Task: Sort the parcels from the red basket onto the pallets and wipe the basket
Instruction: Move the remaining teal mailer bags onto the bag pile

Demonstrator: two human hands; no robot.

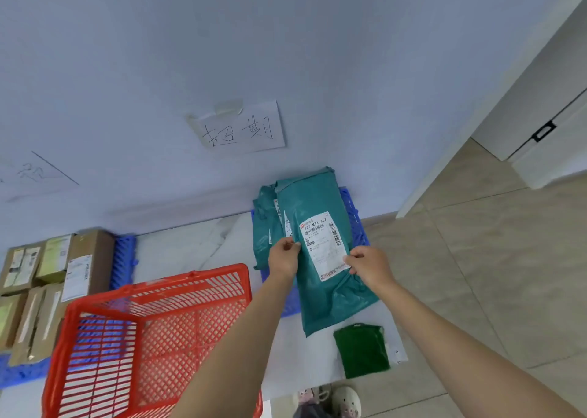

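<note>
Both hands hold one teal parcel (320, 201) by its long edges, over the blue pallet (355, 217) at the foot of the wall. The left hand (283, 256) pinches the parcel's left edge, thumb on top beside the white shipping label (324, 246), fingers curled beneath. The right hand (368, 263) pinches the right edge at the label's lower right corner, thumb and forefinger closed narrowly on the plastic. The parcel lies lengthwise, its near end overhanging the pallet's front edge; whether it rests on the stack or is held just above it cannot be told.

Further teal parcels (265, 227) lie under it toward the pallet's left edge.

The red basket (152, 332) stands tilted on the floor left of the left forearm, with no parcel visible inside it.

A folded green cloth (362, 351) lies on the floor near the parcel's near end, apart from it.

Cardboard boxes (47, 278) fill a second blue pallet (124, 259) at the far left.

A handwritten paper sign (243, 128) is taped to the wall above the teal parcels.
</note>
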